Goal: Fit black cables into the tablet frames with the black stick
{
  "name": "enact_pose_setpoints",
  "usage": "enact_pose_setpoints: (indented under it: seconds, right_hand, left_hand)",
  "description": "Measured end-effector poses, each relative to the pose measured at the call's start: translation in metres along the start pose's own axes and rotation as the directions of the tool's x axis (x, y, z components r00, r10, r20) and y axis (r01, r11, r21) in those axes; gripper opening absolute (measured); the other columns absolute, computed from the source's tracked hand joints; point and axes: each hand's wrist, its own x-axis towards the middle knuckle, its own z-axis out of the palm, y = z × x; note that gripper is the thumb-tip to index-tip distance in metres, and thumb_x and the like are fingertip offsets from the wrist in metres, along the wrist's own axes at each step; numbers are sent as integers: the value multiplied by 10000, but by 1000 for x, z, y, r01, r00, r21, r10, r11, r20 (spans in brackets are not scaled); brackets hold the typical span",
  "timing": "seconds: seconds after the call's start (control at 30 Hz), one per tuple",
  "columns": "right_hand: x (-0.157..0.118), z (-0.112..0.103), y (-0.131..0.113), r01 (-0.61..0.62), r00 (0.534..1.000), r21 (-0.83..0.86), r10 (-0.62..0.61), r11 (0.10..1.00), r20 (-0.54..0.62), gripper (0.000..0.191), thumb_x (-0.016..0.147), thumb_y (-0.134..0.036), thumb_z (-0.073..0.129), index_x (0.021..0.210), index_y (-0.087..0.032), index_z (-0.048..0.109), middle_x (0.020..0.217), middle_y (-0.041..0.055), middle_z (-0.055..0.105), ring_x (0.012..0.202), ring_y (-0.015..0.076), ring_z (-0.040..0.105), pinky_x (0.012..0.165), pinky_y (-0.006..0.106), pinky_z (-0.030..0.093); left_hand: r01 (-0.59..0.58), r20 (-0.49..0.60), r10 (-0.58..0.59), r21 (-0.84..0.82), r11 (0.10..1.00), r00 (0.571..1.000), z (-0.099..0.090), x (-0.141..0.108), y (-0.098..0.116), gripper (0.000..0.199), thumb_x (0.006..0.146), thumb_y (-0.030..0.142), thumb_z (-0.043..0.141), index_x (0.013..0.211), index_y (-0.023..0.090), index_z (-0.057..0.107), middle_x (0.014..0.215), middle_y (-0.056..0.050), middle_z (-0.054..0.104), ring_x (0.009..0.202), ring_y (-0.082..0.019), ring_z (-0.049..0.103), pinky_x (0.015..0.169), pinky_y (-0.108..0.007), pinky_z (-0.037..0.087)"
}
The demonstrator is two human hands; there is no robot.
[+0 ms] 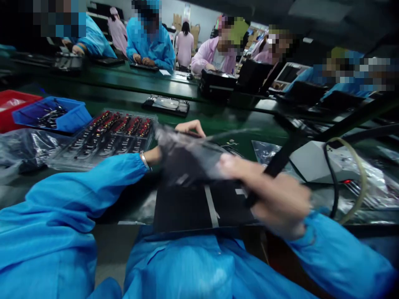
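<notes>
A flat black panel (pixel 183 207) with a pale strip lies at the table's front edge, close to my body. Above it, a clear plastic film (pixel 199 149) is raised and blurred by motion. My right hand (pixel 274 191) is closed in a pinch on the film's right side. Behind the film is my left hand (pixel 190 126), with bent fingers showing past its far edge; the film hides the palm and whatever the fingers may touch. The left wrist wears a light band.
Left are a clear tray (pixel 106 141) of small red-and-black parts, a blue bin (pixel 52 114), a red bin (pixel 18 101) and plastic bags. An open device (pixel 166 104) lies ahead. Right are a grey box (pixel 321 162) and cables. People sit across the line.
</notes>
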Motion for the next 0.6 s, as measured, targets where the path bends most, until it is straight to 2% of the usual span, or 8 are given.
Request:
enact_pose_setpoints:
  seconds: [0.03, 0.07, 0.13, 0.23, 0.3, 0.37, 0.47, 0.6]
  right_hand:
    - [-7, 7, -3, 150, 985, -23, -148, 988, 85, 508, 924, -86, 551, 1402, -246, 607, 1347, 50, 667, 1255, 240, 642, 1118, 360, 520]
    - [-15, 15, -4, 255, 960, -50, -246, 966, 134, 511, 934, -83, 518, 1431, -185, 572, 1356, 104, 653, 1291, 265, 612, 1129, 413, 510]
    - [-32, 28, -4, 339, 934, -113, -320, 934, 158, 490, 939, -62, 469, 1420, -94, 556, 1334, 167, 656, 1325, 283, 579, 1128, 463, 502]
    - [-53, 34, -2, 332, 933, -173, -296, 927, 205, 452, 942, -37, 403, 1350, -60, 597, 1350, 162, 649, 1370, 260, 533, 1145, 443, 476]
    - [-62, 33, -3, 332, 933, -215, -286, 918, 220, 438, 950, -35, 368, 1295, -66, 635, 1341, 150, 657, 1355, 242, 548, 1132, 412, 483]
    - [-69, 33, -5, 338, 932, -257, -285, 905, 222, 432, 951, -31, 354, 1247, -78, 666, 1304, 143, 680, 1302, 235, 597, 1090, 386, 516]
    - [-75, 41, -6, 365, 924, -289, -307, 885, 228, 416, 949, -45, 369, 1211, -96, 688, 1245, 130, 712, 1207, 247, 666, 1004, 372, 577]
    - [-84, 61, -1, 392, 916, -241, -351, 888, 195, 335, 986, -139, 427, 1175, -138, 704, 1225, 108, 726, 1140, 245, 704, 940, 353, 608]
  left_hand:
    - [-13, 7, 13, 35, 999, 1000, -2, -1, -7, 514, 662, 548, 821, 868, 158, 557, 948, -102, 731, 910, -215, 717, 741, -262, 557]
    - [-18, 37, 16, 60, 998, 999, -4, -4, -15, 540, 662, 587, 799, 888, 158, 561, 970, -113, 731, 925, -220, 715, 747, -263, 553]
    - [4, 106, -17, 128, 992, 994, -13, -16, -29, 578, 697, 617, 753, 998, 154, 583, 1006, -135, 738, 935, -233, 719, 765, -282, 552]
    - [55, 99, -92, 324, 944, 991, -37, -46, -41, 485, 836, 523, 657, 1169, 176, 601, 1029, -119, 742, 942, -226, 710, 826, -298, 527]
    - [106, 43, -142, 468, 878, 989, -54, -70, -41, 352, 901, 450, 583, 1122, 184, 650, 963, -96, 736, 890, -227, 694, 834, -314, 502]
    - [146, 5, -181, 574, 806, 983, -64, -92, -36, 303, 927, 424, 542, 1043, 186, 690, 959, -92, 722, 921, -247, 673, 876, -342, 480]
    - [163, -3, -213, 655, 738, 977, -62, -116, -24, 352, 964, 457, 481, 1070, 198, 694, 1074, -95, 686, 1047, -265, 630, 978, -375, 440]
    - [182, 38, -278, 668, 721, 960, -50, -128, -14, 424, 992, 465, 409, 1207, 179, 635, 1159, -111, 600, 1120, -258, 580, 1065, -401, 402]
